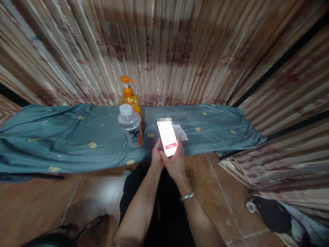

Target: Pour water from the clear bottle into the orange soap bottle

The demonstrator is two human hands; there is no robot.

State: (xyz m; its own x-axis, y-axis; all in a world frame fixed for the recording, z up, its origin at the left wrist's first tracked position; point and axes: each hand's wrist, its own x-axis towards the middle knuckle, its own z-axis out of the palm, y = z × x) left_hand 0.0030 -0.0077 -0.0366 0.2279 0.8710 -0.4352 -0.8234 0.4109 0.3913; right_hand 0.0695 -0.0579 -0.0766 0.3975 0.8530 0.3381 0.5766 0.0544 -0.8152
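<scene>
Left hand [156,155] and right hand [177,160] grasp a lit phone [167,137], right of a clear bottle [128,122]; red button [171,146] text unreadable; bottle lettering [133,134] unclear; orange pump bottle [132,100] partly hidden behind it.

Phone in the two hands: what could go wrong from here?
The phone is held low, by the left hand and right hand, near the cloth's front edge; a slip might drop it onto the tiles.
The clear bottle stands left of the left hand; a sideways swing could knock it over, perhaps into the pump bottle behind.
</scene>
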